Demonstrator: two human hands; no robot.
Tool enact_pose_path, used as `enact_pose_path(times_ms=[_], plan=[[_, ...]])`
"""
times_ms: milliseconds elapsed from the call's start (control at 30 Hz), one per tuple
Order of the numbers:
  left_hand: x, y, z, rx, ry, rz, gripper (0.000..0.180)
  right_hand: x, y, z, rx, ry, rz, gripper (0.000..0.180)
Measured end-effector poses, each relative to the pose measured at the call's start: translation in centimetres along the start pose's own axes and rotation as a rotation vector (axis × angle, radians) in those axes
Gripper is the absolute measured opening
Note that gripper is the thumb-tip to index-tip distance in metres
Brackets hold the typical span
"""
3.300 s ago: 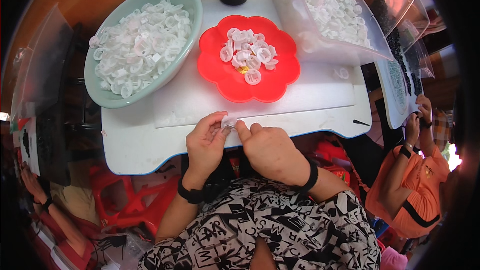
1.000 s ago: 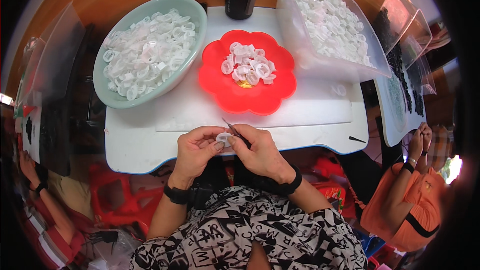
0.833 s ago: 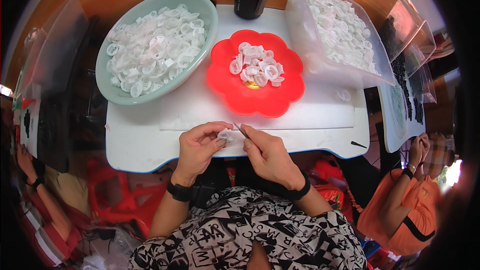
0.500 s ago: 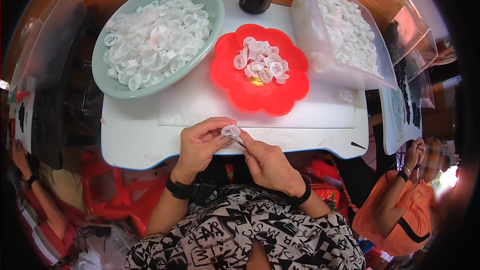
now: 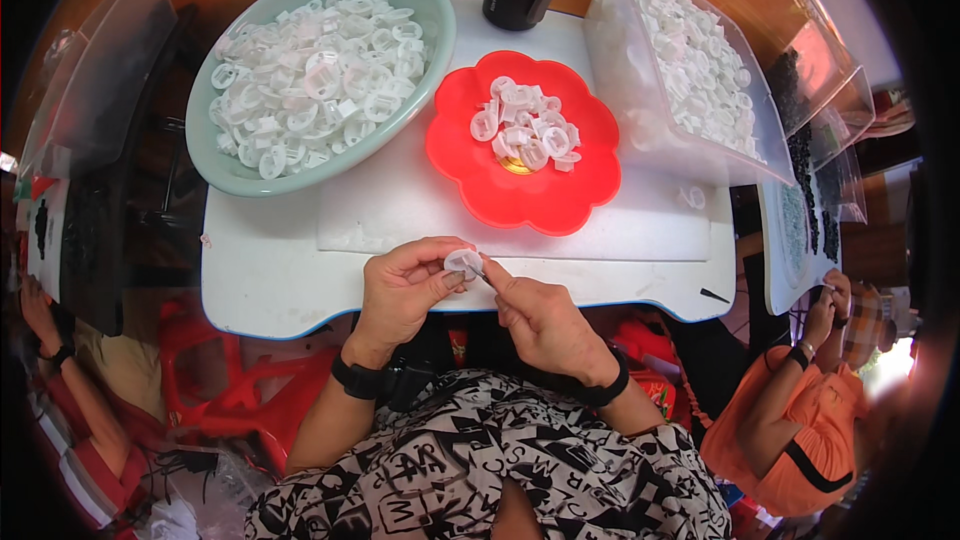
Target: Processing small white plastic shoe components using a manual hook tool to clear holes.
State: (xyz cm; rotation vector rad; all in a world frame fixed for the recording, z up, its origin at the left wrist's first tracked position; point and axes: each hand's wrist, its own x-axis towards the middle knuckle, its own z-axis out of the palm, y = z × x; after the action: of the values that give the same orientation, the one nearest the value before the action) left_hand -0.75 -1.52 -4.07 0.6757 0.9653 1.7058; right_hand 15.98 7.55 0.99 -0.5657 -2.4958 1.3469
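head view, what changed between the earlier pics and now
Since the first picture, a ring has gone from the near side of the pile in the red dish. More recently, the right hand moved toward the left hand, bringing its slim dark tool from clear of the translucent piece to its edge. The left grip, green bowl and clear tub stayed put.

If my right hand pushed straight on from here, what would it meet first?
Most likely the white piece in the left hand; whether the right hand already touches it is unclear.
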Motion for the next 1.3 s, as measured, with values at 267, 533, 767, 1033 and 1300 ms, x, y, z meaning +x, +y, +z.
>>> enact_pose_path(times_ms=[267, 533, 767, 1033, 1300], plan=[[0.1, 0.0, 0.3, 0.021, 0.037, 0.001, 0.026, 0.5, -1.3, -0.8, 0.069, -0.052, 0.184, 0.052], [0.1, -0.2, 0.5, 0.099, 0.026, 0.038, 0.026, 0.1, -1.4, -0.7, 0.023, -0.028, 0.186, 0.045], [0.0, -0.5, 0.5, 0.131, 0.023, 0.076, 0.025, 0.1, -1.3, -0.5, -0.026, -0.018, 0.165, 0.044], [-0.3, -1.0, 0.7, 0.214, 0.031, 0.118, 0.024, 0.4, -1.2, -0.1, -0.160, -0.049, 0.177, 0.048], [-0.3, -1.6, 0.8, 0.348, 0.068, 0.197, 0.025, 1.9, -2.9, -0.8, -0.434, -0.239, 0.269, 0.045]])
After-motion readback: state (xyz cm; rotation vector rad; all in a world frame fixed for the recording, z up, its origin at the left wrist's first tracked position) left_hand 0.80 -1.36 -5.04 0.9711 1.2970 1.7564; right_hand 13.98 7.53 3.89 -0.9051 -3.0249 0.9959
